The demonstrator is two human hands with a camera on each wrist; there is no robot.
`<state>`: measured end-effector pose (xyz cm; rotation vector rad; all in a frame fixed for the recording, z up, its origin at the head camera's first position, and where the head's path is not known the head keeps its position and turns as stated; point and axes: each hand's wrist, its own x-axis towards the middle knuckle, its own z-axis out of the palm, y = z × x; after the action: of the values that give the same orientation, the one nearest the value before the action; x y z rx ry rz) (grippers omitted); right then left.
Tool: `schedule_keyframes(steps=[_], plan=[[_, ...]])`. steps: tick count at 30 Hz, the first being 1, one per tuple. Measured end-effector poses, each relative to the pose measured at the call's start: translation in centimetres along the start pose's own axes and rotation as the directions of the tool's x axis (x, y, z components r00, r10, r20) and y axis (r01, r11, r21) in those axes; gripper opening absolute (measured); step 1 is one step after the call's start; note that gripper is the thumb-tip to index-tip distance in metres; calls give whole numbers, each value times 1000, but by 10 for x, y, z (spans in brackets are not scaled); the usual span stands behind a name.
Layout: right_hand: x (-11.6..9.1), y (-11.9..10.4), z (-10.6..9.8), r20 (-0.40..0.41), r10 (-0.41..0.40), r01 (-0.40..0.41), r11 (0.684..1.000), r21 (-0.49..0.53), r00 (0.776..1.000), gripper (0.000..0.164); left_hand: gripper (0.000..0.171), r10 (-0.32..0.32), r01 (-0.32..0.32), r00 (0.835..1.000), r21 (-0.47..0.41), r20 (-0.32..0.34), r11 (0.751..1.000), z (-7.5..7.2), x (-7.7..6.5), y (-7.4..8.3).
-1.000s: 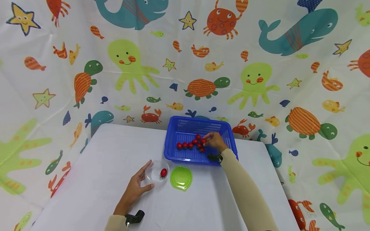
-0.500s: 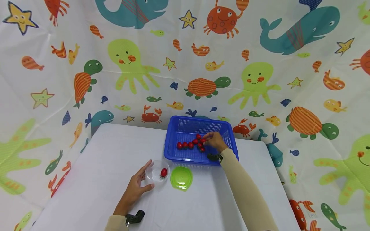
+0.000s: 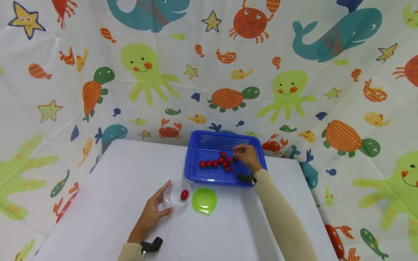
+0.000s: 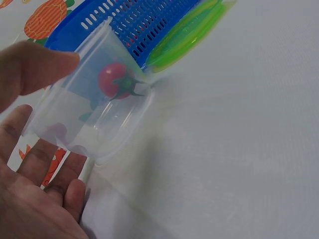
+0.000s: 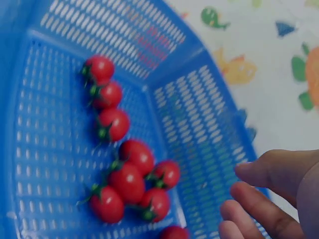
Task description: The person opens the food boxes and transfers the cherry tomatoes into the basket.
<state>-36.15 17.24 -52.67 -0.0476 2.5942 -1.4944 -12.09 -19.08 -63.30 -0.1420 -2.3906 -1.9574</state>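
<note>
In the head view my left hand (image 3: 152, 208) holds a clear plastic tub (image 3: 170, 200), thumb on one side and fingers round the other. One red cherry tomato (image 4: 117, 80) with green sepals lies inside it. My right hand (image 3: 247, 156) hovers over the right part of the blue basket (image 3: 212, 180). The right wrist view shows its thumb and fingers loosely bent with nothing between them. Several cherry tomatoes (image 5: 127, 182) lie on the basket floor, some in a row and others bunched. One more tomato (image 3: 236, 158) sits partly hidden just below the right hand.
A light green lid (image 3: 204, 201) lies on the white table (image 3: 130, 174) between tub and basket front. Behind the basket hangs a cloth backdrop (image 3: 183, 72) printed with sea animals. Dark wrist cameras (image 3: 152, 245) are strapped to both wrists.
My right hand has drawn away from the bunched tomatoes, slightly right and up in the head view. A tomato now shows beneath its fingers. The left hand and tub stay still.
</note>
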Motion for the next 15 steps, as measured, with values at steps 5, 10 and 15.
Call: schedule_keyframes(steps=[5,10,15], plan=[[-15,-19,-1,-20,-57,58,997,45,998,24,96,-7,7,1000,12,-5,1000,0,0,1],[-34,-38,5,-20,-108,108,994,30,994,25,96,0,0,1000,9,-8,1000,1,1,0],[-55,-51,16,8,-181,181,983,8,983,21,95,-12,12,1000,24,-18,1000,2,1,0]])
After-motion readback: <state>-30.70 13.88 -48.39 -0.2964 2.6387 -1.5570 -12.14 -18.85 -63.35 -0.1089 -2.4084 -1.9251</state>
